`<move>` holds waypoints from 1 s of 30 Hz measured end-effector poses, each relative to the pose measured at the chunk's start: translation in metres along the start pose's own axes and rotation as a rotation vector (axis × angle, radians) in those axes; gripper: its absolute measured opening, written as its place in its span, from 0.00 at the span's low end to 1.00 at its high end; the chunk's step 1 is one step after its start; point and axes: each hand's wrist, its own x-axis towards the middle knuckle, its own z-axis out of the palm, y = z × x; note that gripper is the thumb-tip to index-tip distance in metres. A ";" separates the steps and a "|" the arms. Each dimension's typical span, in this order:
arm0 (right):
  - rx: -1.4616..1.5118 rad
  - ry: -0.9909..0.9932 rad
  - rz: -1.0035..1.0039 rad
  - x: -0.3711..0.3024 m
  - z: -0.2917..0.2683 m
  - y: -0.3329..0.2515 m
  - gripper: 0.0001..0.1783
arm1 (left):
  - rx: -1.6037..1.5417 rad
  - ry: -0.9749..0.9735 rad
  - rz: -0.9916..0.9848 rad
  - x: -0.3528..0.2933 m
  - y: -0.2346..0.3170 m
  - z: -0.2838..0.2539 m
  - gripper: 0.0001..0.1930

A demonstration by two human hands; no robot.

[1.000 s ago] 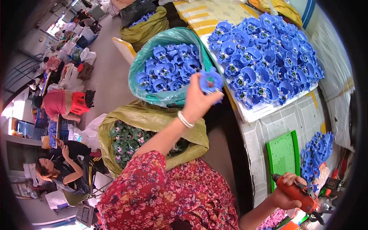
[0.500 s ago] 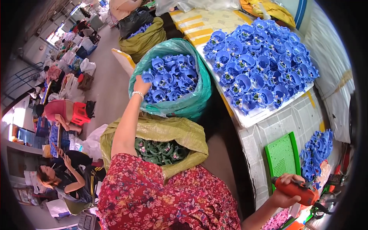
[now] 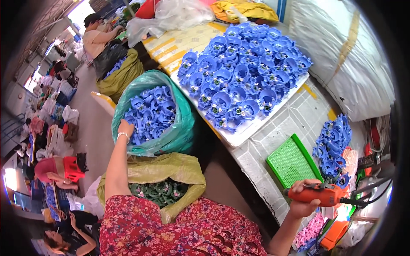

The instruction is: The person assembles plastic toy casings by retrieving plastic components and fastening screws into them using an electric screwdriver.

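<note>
Left hand (image 3: 126,127) sits among blue ring-shaped plastic parts (image 3: 152,113), can't tell if gripping, right hand (image 3: 302,207) clutches chunky orange tool (image 3: 319,195), so probably picking, next needs clean pinch.

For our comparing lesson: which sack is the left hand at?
The teal sack, with the left hand at its blue parts; the near sack and far sack are olive.

A workshop or small factory: blue plastic parts (image 3: 243,81) lie heaped on the table (image 3: 260,155), a green bag (image 3: 183,132) of more stands left of it, an orange power tool (image 3: 314,195) is held near its near end, and people (image 3: 95,42) work among piled bags (image 3: 70,114) farther left of it.
</note>
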 end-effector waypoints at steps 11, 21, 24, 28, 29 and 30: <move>0.009 0.072 0.034 0.001 -0.017 0.006 0.39 | -0.106 0.422 0.542 -0.057 0.132 -0.061 0.12; 0.002 0.073 0.030 -0.008 -0.016 0.003 0.38 | -0.431 0.157 0.806 -0.037 0.314 -0.070 0.19; -0.004 0.082 0.028 -0.009 -0.016 0.002 0.38 | -0.358 0.154 0.730 -0.020 0.343 -0.066 0.23; -0.046 0.109 0.011 -0.010 -0.020 0.001 0.39 | -0.535 0.348 0.746 -0.042 0.363 -0.069 0.20; -0.048 0.115 0.002 -0.011 -0.021 0.002 0.39 | -0.547 0.347 0.828 -0.052 0.364 -0.070 0.19; -0.047 0.121 0.006 -0.012 -0.021 0.003 0.39 | -0.526 0.302 0.847 -0.064 0.362 -0.070 0.19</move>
